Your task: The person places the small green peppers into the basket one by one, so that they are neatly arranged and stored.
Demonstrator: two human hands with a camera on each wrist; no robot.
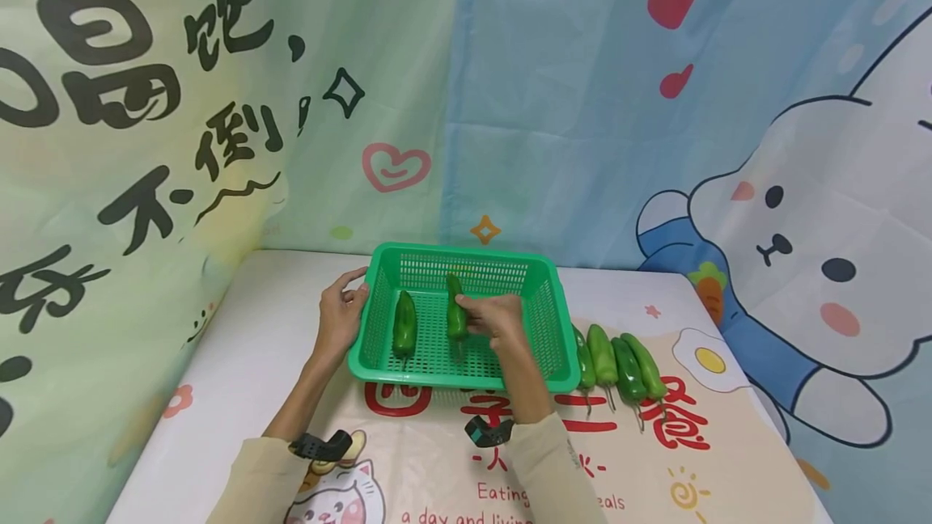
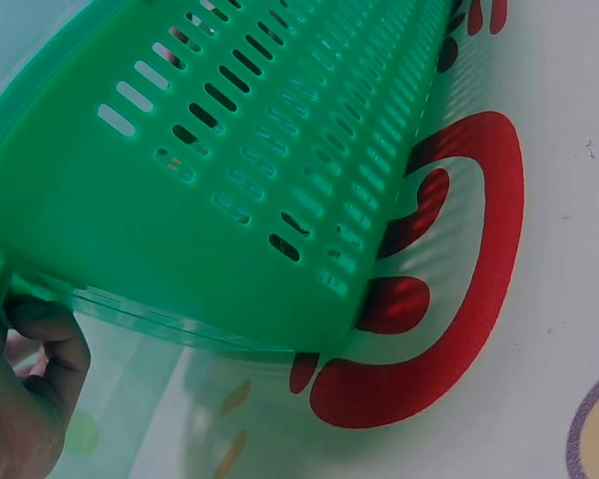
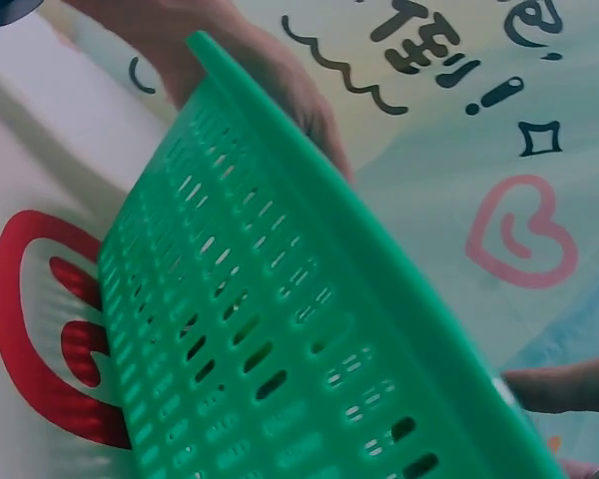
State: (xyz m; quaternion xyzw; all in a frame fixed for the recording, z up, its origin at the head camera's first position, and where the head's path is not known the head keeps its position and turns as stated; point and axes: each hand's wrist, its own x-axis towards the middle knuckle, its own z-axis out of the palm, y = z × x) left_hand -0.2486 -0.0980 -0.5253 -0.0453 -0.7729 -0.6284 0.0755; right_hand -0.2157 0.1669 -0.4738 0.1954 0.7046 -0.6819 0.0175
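Nearest the camera: two beige sleeves w/ black wrist straps, forearms reaching over the counter (image 1: 240, 362), which was covered in a white printed cloth w/ red characters & cartoon cat. Right hand (image 1: 495, 319) was inside the green slotted plastic basket (image 1: 548, 297), fingers curled round a long green pepper (image 1: 455, 312), held just above or on the basket floor; can't tell which. Left hand (image 1: 339, 320) gripped the basket's left rim, thumb over the edge, steadying it. Left wrist view showed only fingertips (image 2: 48, 344) curled under the rim & the basket's outer wall close up.

A second, shorter green pepper (image 1: 404, 325) lay on the basket floor, left of the held one, apart from it. Right of the basket, a row of four green peppers (image 1: 616, 359) lay side by side on the cloth, stems toward the camera, nearest one just beside the basket wall.

Beyond: printed backdrop (image 1: 582, 103) w/ hearts, black characters & a white rabbit.

Risks, as a judgement: the smooth pepper could slip from the grip if let go high, then roll onto the other one. The light basket could slide or tip if the left hand eased off. A right sleeve sweeping back might knock the row beside the wall.
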